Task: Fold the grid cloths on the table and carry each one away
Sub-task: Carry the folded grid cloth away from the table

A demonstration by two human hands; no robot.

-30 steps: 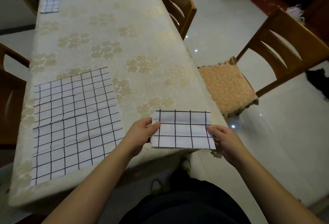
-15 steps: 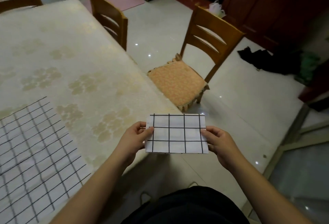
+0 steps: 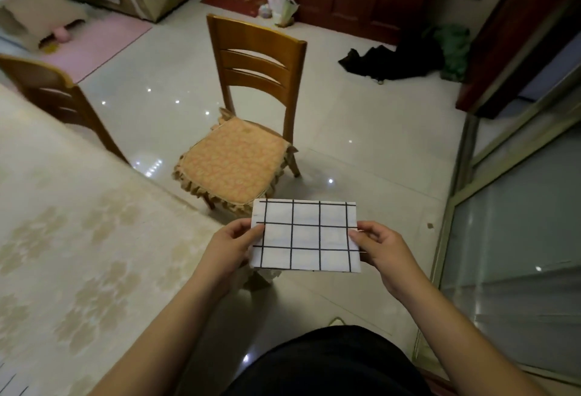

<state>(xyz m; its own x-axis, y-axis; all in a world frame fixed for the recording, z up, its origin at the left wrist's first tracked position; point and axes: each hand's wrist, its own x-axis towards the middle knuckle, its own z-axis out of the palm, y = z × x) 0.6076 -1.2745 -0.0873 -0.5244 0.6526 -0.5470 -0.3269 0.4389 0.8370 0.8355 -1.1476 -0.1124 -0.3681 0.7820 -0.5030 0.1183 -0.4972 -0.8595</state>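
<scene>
The left hand pinches the left edge of a small folded white cloth with a black grid, thumb on top and fingers curled beneath, while the right hand pinches its right edge the same way — the cloth is held flat in the air between them, over the pale glossy tiled floor and just off the table's edge. To the left lies the table under a cream floral-patterned tablecloth. Beyond the cloth stands a wooden slat-backed chair with a frilled orange seat cushion, and a second wooden chair is at the table's far side — further off, a heap of dark clothing lies on the floor.
</scene>
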